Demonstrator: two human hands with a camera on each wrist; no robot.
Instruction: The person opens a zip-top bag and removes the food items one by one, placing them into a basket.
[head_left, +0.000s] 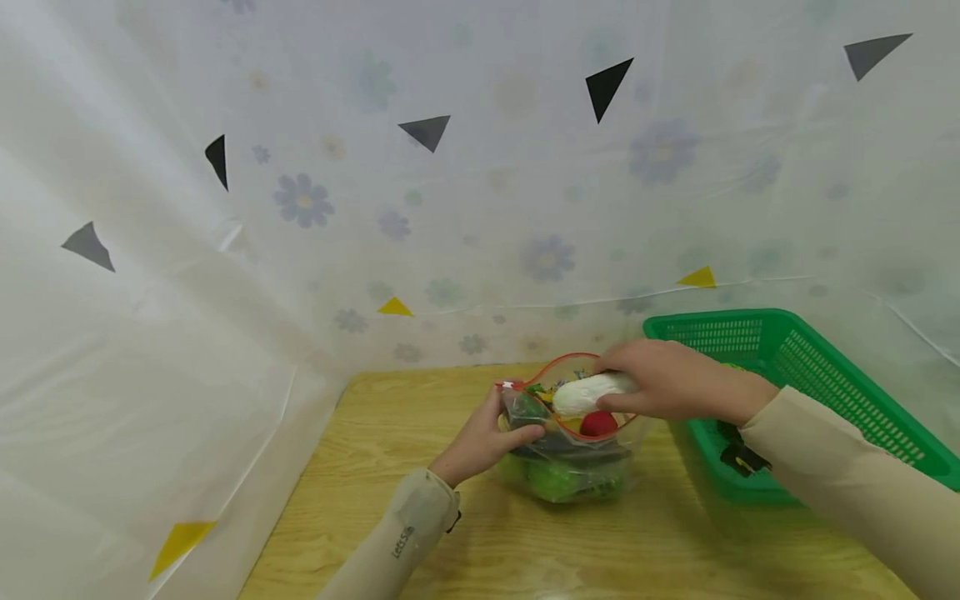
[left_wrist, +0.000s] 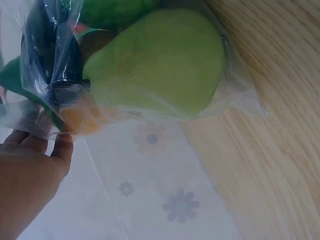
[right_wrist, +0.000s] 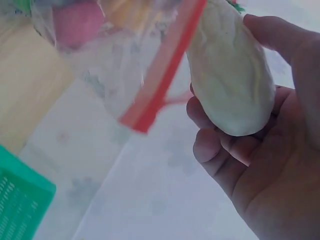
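Observation:
A clear zip bag (head_left: 566, 467) with a red zip edge stands on the table, its mouth spread. My left hand (head_left: 480, 437) pinches the bag's left rim, thumb on the near side. Inside are a green pear-shaped fruit (left_wrist: 160, 65), a dark purple-black vegetable (left_wrist: 52, 50), a red round item (head_left: 598, 424) and an orange item (left_wrist: 82, 117). My right hand (head_left: 663, 379) grips a white, oblong, ridged vegetable (right_wrist: 232, 75) in the bag's mouth. In the right wrist view, the thumb and fingers curl around its rounded end, beside the red zip strip (right_wrist: 165, 75).
A green perforated basket (head_left: 712, 450) stands at the right, partly behind my right forearm, with some green and yellow contents showing. The wood-grain table (head_left: 375, 433) ends at a flower-printed white curtain (head_left: 450, 250) at the back and left.

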